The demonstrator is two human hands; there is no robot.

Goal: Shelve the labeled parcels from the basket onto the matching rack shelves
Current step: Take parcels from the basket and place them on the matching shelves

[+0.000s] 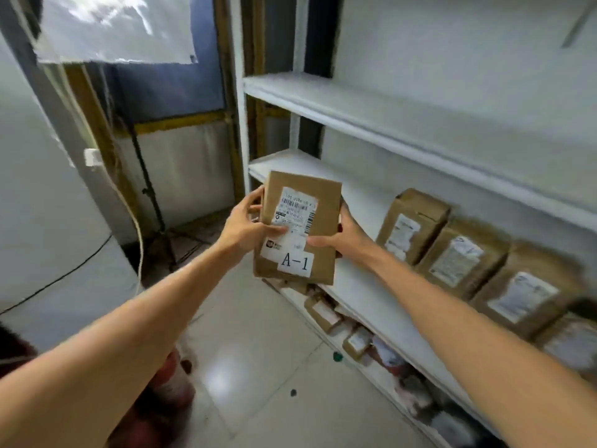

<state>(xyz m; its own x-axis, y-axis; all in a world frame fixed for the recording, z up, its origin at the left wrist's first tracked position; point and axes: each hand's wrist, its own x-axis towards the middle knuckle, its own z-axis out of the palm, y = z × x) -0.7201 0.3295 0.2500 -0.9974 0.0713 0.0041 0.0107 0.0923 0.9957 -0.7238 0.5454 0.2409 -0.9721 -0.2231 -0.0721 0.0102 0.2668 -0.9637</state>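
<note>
White rack [240, 130] stands right ahead of the hands [245, 226]. Top shelf [371, 114], above the hands, is bare. Middle shelf [358, 286], level with the hands and running off to their right, carries a row of brown labelled parcels [462, 257] standing side by side. Bottom shelf [381, 373], below the hands, holds more small parcels [323, 313], blurred. Pale tiled floor [258, 367] gleams beneath the forearms.

held parcel [298, 227]: kraft brown — white label, black "A-1" and barcode
shelved parcels [465, 253]: brown, white labels
rack [371, 114]: white
floor tiles [258, 367]: pale grey — glossy
</note>
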